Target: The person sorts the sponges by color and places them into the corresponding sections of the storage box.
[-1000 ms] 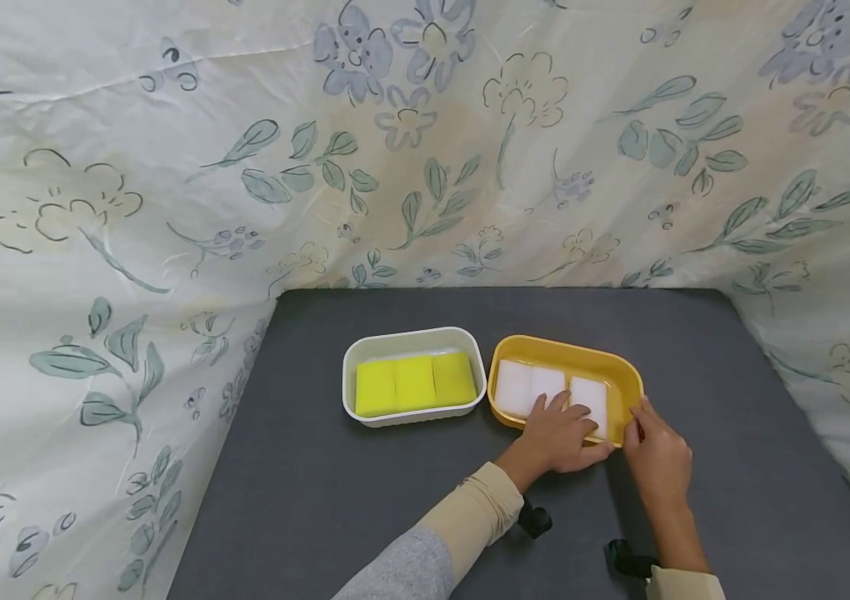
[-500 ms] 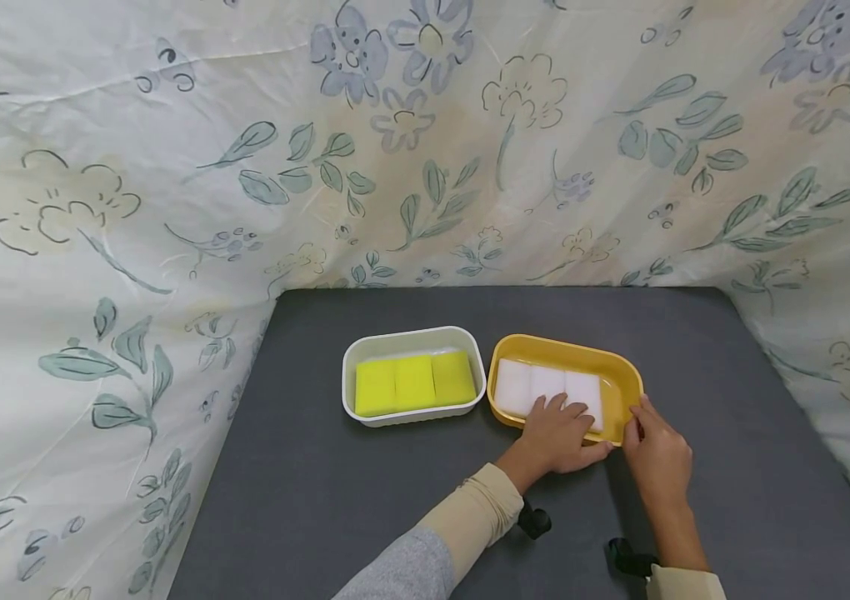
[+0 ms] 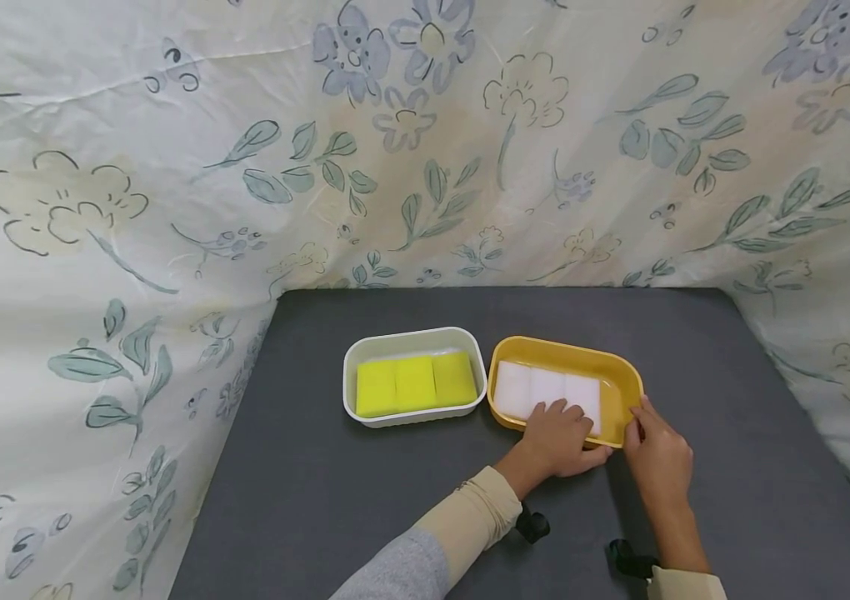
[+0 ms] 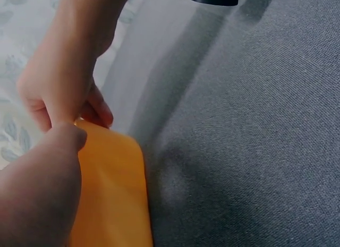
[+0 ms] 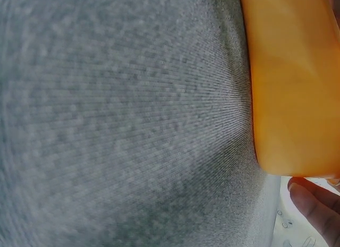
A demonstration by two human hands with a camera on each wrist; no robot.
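A yellow-orange plastic tray (image 3: 620, 387) sits on the dark table, with three white foam blocks (image 3: 583, 395) side by side inside it. My left hand (image 3: 556, 440) reaches over the front rim, its fingertips at the rightmost block and its thumb along the outside. My right hand (image 3: 659, 458) pinches the tray's right front corner between thumb and fingers. In the left wrist view, the left thumb (image 4: 40, 186) lies along the tray wall (image 4: 114, 188). The right wrist view shows the tray's side (image 5: 297, 93) and some right-hand fingers (image 5: 317, 210) at its end.
Left of the yellow tray stands an off-white tray (image 3: 410, 343) holding three bright yellow sponge blocks (image 3: 415, 387). Both trays are on a dark grey table (image 3: 297, 517). Flower-patterned cloth (image 3: 425, 208) hangs behind and at the sides.
The rightmost white block has shifted left, closing the gap to the block beside it. My left fingers have drawn back slightly. The right hand keeps its hold on the tray corner.
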